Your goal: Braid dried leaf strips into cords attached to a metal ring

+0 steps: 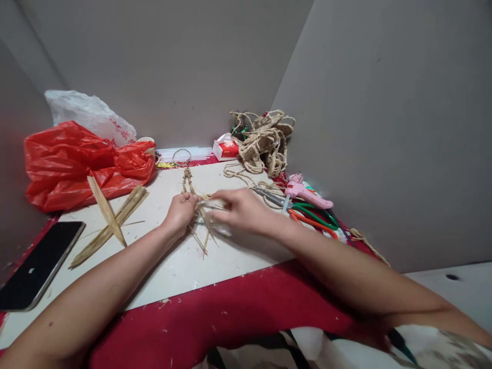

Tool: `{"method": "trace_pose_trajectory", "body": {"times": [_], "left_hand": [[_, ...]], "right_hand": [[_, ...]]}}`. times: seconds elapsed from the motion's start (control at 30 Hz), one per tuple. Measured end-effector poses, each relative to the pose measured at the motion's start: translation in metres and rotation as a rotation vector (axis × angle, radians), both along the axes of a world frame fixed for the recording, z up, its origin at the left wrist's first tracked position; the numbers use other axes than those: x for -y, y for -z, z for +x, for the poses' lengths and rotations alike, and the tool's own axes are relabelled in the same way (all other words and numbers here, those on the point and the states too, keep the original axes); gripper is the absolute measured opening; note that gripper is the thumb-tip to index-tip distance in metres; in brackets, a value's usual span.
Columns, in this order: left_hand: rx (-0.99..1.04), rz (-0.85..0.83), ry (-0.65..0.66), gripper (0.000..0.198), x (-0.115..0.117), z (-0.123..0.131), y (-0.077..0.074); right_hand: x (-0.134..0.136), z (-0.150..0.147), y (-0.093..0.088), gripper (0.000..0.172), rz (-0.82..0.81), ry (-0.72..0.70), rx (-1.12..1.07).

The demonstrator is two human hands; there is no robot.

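Observation:
My left hand point(180, 211) is curled shut on a small bundle of thin bamboo sticks point(203, 225) lying on the pale work board point(180, 266). My right hand point(240, 210) is closed in a pinch on the same bundle from the right, its fingers blurred by motion. A strand of jute twine point(188, 180) runs from the bundle toward the back of the board. The stick ends splay out below my hands.
Crossed flat bamboo strips point(111, 218) lie left of my hands, a black phone point(38, 266) farther left. Red plastic bag point(77, 164) and white bag point(90, 114) at back left. Jute rope pile point(263, 141), pink glue gun point(305, 192), scissors point(269, 195) and green-and-orange handled tool point(317, 218) at right. Grey walls enclose the corner.

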State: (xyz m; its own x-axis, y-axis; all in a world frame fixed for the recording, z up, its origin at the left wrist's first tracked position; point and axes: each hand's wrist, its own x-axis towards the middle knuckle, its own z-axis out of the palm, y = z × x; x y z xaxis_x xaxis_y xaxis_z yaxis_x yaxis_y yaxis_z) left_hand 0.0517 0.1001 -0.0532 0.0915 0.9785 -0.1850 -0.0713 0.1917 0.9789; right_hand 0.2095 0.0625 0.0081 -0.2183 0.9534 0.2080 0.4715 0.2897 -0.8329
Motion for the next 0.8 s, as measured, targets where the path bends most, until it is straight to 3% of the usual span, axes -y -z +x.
{"method": "trace_pose_trajectory", "body": {"times": [0.1,0.17,0.3,0.37,0.8], "left_hand": [[0.063,-0.02,0.002,0.015,0.0,-0.001,-0.002],[0.118,-0.041,0.006,0.015,0.001,-0.001,-0.003],[0.183,-0.083,0.015,0.014,0.001,-0.001,-0.005],[0.189,-0.083,0.009,0.014,0.001,0.0,-0.005],[0.134,-0.033,-0.061,0.018,0.004,0.003,-0.003]], "right_hand": [[-0.001,-0.021,0.033,0.01,0.022,-0.106,0.066],[-0.005,-0.02,0.041,0.017,-0.072,-0.166,-0.026],[-0.01,-0.012,0.039,0.025,-0.423,-0.151,-0.305],[-0.01,-0.012,0.04,0.025,-0.493,-0.133,-0.341],[-0.004,-0.025,0.048,0.014,-0.53,-0.112,-0.514]]}}
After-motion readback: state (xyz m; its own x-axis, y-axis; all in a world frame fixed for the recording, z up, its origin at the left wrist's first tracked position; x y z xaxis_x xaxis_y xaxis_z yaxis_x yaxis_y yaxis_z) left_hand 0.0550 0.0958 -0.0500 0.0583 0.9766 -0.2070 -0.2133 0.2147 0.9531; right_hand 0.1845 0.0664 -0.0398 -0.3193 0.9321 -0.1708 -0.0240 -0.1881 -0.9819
